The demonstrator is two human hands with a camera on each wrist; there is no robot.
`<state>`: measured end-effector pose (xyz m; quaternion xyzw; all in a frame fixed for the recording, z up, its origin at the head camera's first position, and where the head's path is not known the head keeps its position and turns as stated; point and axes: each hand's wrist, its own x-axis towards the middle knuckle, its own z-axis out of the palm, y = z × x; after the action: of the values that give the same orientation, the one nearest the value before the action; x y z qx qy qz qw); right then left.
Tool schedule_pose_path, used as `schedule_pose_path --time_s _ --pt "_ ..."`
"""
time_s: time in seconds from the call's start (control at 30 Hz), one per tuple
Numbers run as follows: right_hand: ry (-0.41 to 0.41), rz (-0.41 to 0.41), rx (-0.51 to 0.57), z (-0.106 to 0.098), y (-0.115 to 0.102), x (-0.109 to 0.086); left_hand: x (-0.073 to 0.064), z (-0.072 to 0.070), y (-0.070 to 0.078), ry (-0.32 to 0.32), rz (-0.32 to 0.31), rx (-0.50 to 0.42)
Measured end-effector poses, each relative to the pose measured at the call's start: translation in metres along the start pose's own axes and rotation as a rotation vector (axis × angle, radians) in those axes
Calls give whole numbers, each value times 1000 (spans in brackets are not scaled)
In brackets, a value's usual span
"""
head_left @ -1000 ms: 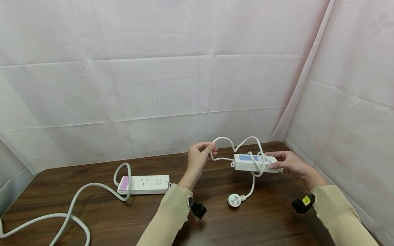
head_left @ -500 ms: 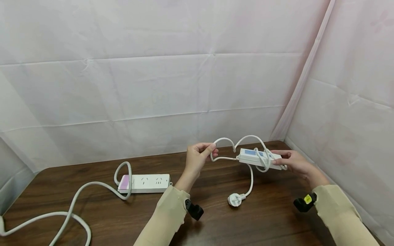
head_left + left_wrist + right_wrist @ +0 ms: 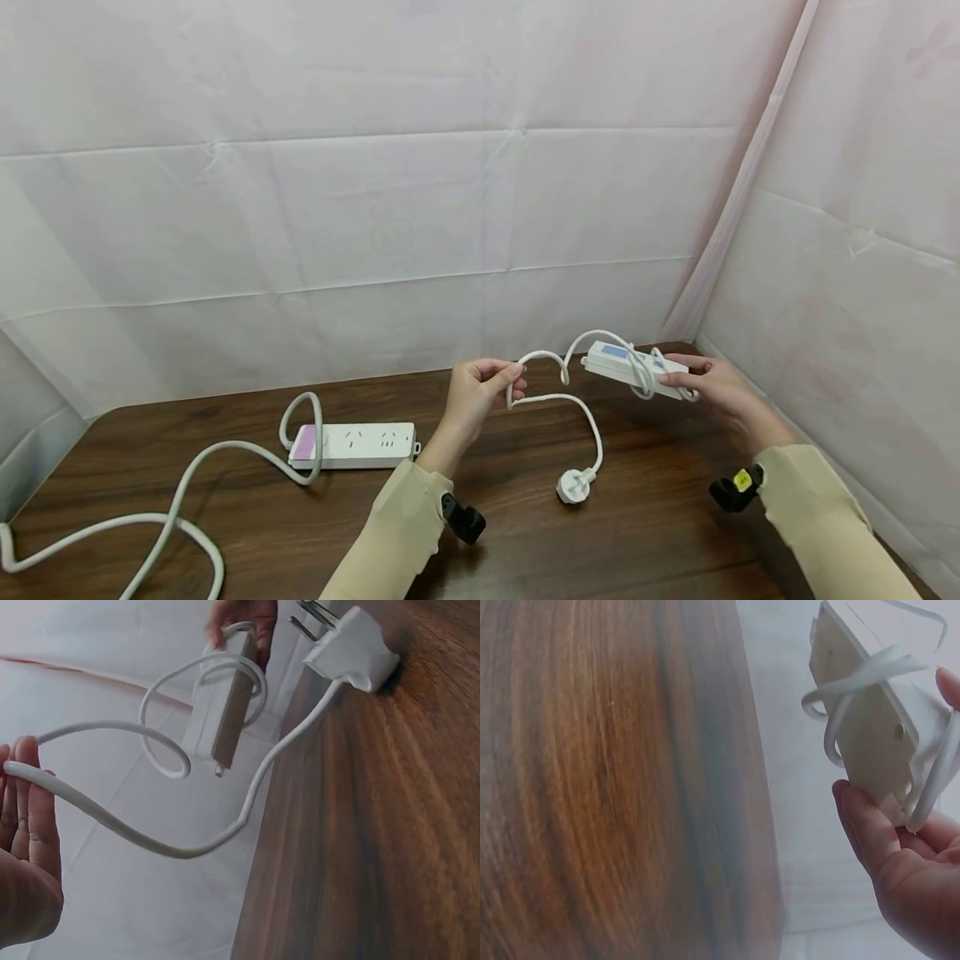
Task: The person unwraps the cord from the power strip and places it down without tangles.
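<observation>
My right hand [image 3: 716, 387] grips one end of a white power strip [image 3: 622, 360] with blue panels, held tilted above the table's back right. Part of its white cord [image 3: 585, 408] is wound round the strip's body. Between thumb and fingers, my left hand [image 3: 480, 392] pinches a loop of that cord to the left of the strip. The cord's three-pin plug [image 3: 573, 486] hangs low or rests at the tabletop; in the left wrist view the plug [image 3: 352, 649] shows its metal pins. The right wrist view shows the strip's underside [image 3: 870, 727] crossed by cord.
A second white power strip [image 3: 367, 446] with a purple end lies on the dark wooden table [image 3: 645, 533], left of my left hand. Its thick cord [image 3: 176, 500] curls across the table's left side. White cloth walls [image 3: 390, 208] stand behind and to the right.
The power strip in my right hand has moved right and up and tilted more. The cord between the hands now dips apart from the strip's near end. My left hand has lowered slightly.
</observation>
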<state>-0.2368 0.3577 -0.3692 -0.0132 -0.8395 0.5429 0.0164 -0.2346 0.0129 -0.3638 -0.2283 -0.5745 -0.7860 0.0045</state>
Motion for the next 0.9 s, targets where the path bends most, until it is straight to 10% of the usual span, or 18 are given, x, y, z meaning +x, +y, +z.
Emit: schedule_pose_path --time_s 0.9 --pt "72 -29 58 13 -21 -5 -5 16 -25 -219 -249 298"
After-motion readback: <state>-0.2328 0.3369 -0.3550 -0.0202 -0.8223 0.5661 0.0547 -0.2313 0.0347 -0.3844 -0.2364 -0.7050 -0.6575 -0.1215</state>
